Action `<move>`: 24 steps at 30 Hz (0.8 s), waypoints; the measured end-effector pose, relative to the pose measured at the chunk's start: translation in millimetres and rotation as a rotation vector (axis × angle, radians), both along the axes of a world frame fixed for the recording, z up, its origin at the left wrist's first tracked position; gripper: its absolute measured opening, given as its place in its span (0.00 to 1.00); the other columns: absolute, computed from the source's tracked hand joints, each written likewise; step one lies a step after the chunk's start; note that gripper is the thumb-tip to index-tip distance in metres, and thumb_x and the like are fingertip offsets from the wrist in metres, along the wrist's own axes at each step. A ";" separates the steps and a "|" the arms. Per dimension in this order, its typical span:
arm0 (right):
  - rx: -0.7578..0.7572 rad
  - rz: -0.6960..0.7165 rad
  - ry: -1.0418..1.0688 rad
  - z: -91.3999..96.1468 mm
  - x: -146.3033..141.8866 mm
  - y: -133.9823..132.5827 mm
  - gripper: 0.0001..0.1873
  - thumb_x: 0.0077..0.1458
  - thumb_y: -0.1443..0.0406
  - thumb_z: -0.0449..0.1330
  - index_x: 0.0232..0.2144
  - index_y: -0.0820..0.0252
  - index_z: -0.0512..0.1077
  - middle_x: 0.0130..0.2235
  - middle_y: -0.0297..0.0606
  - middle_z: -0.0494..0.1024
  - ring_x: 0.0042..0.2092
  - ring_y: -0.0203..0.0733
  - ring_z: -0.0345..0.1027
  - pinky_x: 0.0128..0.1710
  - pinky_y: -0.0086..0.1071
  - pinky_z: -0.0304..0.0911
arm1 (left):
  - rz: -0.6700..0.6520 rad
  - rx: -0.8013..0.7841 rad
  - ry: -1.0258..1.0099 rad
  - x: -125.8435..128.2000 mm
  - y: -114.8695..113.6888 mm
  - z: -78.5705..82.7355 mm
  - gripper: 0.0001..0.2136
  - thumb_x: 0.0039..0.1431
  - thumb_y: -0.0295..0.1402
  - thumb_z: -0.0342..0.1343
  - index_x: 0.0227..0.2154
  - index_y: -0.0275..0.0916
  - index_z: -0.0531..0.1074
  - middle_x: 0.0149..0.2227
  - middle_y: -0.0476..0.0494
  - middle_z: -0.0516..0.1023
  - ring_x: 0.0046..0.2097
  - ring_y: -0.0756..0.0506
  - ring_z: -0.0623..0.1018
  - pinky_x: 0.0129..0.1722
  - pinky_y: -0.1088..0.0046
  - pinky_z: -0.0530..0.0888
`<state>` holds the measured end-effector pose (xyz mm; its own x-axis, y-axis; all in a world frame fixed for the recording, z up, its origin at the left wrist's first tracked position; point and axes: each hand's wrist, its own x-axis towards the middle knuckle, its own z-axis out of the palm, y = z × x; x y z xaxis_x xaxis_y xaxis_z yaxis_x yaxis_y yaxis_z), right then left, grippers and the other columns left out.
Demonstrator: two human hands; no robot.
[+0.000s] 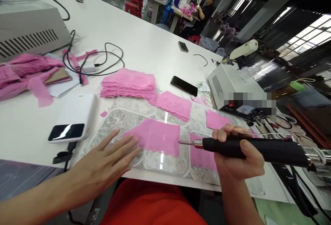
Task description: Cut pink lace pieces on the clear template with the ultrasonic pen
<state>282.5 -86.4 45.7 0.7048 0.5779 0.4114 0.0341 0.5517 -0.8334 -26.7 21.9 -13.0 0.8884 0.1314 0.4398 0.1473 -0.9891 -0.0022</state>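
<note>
My left hand (107, 161) lies flat with fingers spread, its fingertips pressing the left edge of a pink lace piece (156, 136) on a clear patterned work plate (124, 119). My right hand (236, 156) grips the black handle of a hot cutting tool (256, 148), held level. Its metal tip (186, 143) points left at the right edge of the lace piece. More pink pieces (201, 156) lie under that hand.
A stack of pink lace (128, 83) and a loose piece (172, 105) lie behind the plate. A white power bank with a phone (73, 118), a black phone (184, 85), cables (95, 62), grey control boxes (234, 87) and pink fabric (23, 73) surround it. A person sews far back.
</note>
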 end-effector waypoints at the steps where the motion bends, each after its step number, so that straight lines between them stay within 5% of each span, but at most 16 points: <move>1: -0.013 0.003 0.006 -1.3 0.3 -6.0 0.10 0.40 0.65 0.57 0.28 0.60 0.75 0.28 0.34 0.72 0.22 0.32 0.63 0.22 0.32 0.62 | -0.010 -0.005 0.006 3.8 0.8 1.6 0.18 0.67 0.28 0.48 0.58 0.38 0.66 0.60 0.45 0.70 0.66 0.43 0.62 0.70 0.55 0.46; 6: -0.057 0.036 0.020 -8.7 -1.1 -22.2 0.10 0.41 0.65 0.57 0.29 0.59 0.75 0.29 0.34 0.73 0.23 0.33 0.64 0.23 0.33 0.63 | -0.079 -0.023 0.101 37.9 4.7 10.6 0.20 0.68 0.25 0.42 0.60 0.39 0.65 0.61 0.44 0.69 0.65 0.44 0.65 0.69 0.56 0.52; 15: 0.016 0.091 0.057 -12.6 6.4 -26.0 0.10 0.43 0.66 0.57 0.31 0.60 0.75 0.30 0.35 0.73 0.24 0.33 0.66 0.24 0.32 0.64 | -0.188 -0.048 0.195 139.1 23.8 9.8 0.14 0.69 0.28 0.45 0.52 0.32 0.71 0.56 0.37 0.74 0.56 0.40 0.74 0.56 0.58 0.69; 24: 0.073 0.111 0.083 -14.6 10.7 -32.8 0.10 0.45 0.66 0.58 0.32 0.60 0.75 0.31 0.35 0.73 0.24 0.33 0.66 0.24 0.33 0.65 | -0.211 -0.113 0.291 152.2 24.8 11.4 0.16 0.67 0.31 0.49 0.54 0.31 0.69 0.59 0.35 0.71 0.58 0.39 0.71 0.56 0.60 0.68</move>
